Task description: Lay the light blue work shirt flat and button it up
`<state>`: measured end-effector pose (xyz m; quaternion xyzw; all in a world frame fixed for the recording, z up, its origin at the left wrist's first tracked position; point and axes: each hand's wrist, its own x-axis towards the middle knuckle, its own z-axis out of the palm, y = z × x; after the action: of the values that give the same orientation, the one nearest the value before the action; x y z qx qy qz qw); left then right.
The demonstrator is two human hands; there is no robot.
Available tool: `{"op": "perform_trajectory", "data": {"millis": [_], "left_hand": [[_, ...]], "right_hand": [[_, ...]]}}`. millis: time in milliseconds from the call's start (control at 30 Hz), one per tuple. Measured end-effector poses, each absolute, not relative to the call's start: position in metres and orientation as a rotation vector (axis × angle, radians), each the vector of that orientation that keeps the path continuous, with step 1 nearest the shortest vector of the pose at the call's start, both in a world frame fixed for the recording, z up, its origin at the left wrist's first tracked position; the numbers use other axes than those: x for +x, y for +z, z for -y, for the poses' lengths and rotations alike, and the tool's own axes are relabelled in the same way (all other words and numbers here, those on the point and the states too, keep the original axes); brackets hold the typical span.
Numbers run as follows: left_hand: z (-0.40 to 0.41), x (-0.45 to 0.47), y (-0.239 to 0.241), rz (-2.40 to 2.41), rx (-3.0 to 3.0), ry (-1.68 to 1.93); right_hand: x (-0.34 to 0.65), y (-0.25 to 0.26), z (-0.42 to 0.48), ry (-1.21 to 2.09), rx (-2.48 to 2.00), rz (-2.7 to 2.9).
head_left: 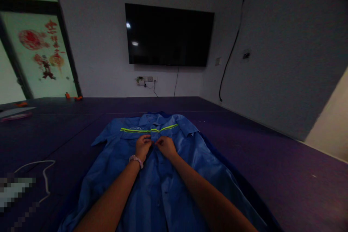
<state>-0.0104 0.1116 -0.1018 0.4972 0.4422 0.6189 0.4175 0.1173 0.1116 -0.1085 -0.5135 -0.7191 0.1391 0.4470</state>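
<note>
A blue short-sleeved work shirt (108, 163) lies spread flat in front of me, its collar pointing away and yellow-green stripes across the chest. Both hands meet at its front opening, just below the stripes. The fingers of my left hand (143, 146) are pinched on the shirt's front edge. From the other side, my right hand (166, 147) pinches the facing edge, fingertips close to the left ones. Any button between the fingertips is too small to make out. Lower down, the front opening runs toward me, with buttons visible along it. A scrunchie (136, 160) circles my left wrist.
Darker blue cloth shows beneath the shirt's right side. The surface is purple (272, 166). To the left lie a white cable (45, 177) and a blurred-out device (13, 190). A black television (170, 36) hangs on the far wall, and a dark cable (231, 56) dangles at right.
</note>
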Motion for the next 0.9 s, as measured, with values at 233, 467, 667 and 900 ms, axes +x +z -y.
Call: {"op": "perform_trajectory", "data": {"millis": [233, 467, 667, 900], "left_hand": [[-0.111, -0.009, -0.101, -1.066, 1.27, 1.568], [-0.113, -0.008, -0.101, -1.165, 1.471, 1.59], [-0.114, -0.01, -0.101, -1.147, 1.526, 1.545], [-0.107, -0.01, -0.097, -1.075, 1.543, 1.494]], "right_hand": [[0.117, -0.096, -0.103, 0.172, -1.35, 1.932], [0.115, -0.098, -0.108, 0.39, -1.294, 1.778], [0.113, -0.098, -0.116, 0.935, -1.33, 1.305], [0.115, -0.092, -0.109, 1.003, -1.358, 1.246]]}}
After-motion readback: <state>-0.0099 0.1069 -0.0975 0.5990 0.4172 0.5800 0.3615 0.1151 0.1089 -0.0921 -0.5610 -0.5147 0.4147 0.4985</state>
